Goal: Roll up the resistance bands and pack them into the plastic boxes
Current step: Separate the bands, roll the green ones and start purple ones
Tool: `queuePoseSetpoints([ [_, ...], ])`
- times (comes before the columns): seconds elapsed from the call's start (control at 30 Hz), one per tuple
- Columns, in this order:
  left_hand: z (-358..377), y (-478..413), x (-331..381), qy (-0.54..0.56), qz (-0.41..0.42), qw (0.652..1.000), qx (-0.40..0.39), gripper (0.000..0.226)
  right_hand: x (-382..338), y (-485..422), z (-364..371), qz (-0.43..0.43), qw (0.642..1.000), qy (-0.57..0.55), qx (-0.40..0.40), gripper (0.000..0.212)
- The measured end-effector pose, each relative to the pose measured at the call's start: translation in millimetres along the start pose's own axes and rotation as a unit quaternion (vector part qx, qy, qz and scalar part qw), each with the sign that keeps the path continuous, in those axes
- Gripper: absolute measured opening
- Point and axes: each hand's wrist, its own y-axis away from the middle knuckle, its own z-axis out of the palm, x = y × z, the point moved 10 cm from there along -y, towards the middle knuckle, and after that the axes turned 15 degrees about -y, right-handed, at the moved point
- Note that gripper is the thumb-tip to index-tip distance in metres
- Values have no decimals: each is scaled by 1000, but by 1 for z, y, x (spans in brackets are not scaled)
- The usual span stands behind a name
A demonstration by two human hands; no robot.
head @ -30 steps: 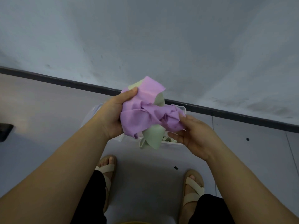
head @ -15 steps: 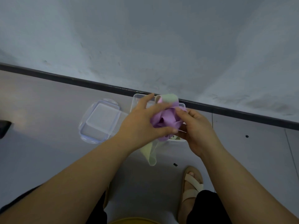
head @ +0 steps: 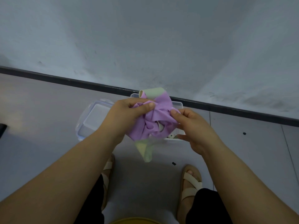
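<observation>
I hold a crumpled bunch of resistance bands over the floor: a purple band (head: pixel 155 122) tangled with a pale green band (head: pixel 145 151) that hangs below and also pokes out on top. My left hand (head: pixel 127 115) grips the bunch from the left, thumb pressed on the purple folds. My right hand (head: pixel 192 125) pinches the purple band's right edge. Under the bunch stands a clear plastic box (head: pixel 177 105), mostly hidden, with something pale inside. Its clear lid (head: pixel 93 120) lies to the left on the floor.
The grey tiled floor (head: pixel 48 110) meets a white wall (head: pixel 145 38) along a dark baseboard (head: pixel 226 109) just behind the box. My sandalled feet (head: pixel 190 183) stand below the hands. A dark object (head: pixel 2 129) sits at the far left edge.
The bunch dropped toward the box half a second ago and has come back up slightly. My left hand shifted its grip onto the top left of the bands; the green tail hangs lower.
</observation>
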Motion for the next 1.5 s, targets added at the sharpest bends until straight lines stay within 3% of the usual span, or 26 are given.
queuePoseSetpoints([
  [0.1, 5, 1, -10, 65, -53, 996, -16, 8, 11, -2, 6, 51, 995, -82, -17, 22],
  [0.2, 8, 2, -11, 94, -71, 993, -24, 10, 5, -5, 1, 32, 989, -142, 2, 12],
  [0.37, 1, 4, -2, -62, -29, 998, 1, 9, -6, -7, -22, -6, 963, -262, 69, 8],
  [0.47, -13, 2, -2, -112, -35, 993, 33, 22, -11, -8, -32, -7, 947, -310, 87, 12],
  [0.6, -4, 5, 4, -118, -17, 993, 15, 32, -13, -5, -21, -15, 964, -261, 52, 11],
  [0.77, 24, 11, 20, -145, 50, 987, -53, 6, -15, -4, -3, -36, 975, -217, -2, 12],
  [0.9, 17, 7, 12, -168, 28, 985, -15, 6, -17, -1, 3, -45, 988, -142, -35, 13],
  [1.03, 3, 7, 7, -108, -5, 993, 47, 5, -26, -2, -9, -108, 992, 54, 24, 9],
  [1.13, -5, 7, 4, -72, -21, 994, 85, 10, -10, -4, -5, -47, 994, 97, 17, 9],
  [1.23, -9, 8, 1, -27, -47, 994, 97, 12, 3, -3, 1, 14, 1000, 16, -4, 15],
  [1.3, -5, 8, -1, -28, -56, 995, 81, 17, 2, -4, 1, 24, 993, -115, -2, 13],
  [1.4, 4, 8, -5, -98, -66, 992, 42, 24, -2, -8, -1, 38, 954, -296, 6, 17],
  [1.5, 8, 7, -6, -145, -68, 987, 22, 31, 1, -6, 2, 62, 918, -391, -1, 18],
])
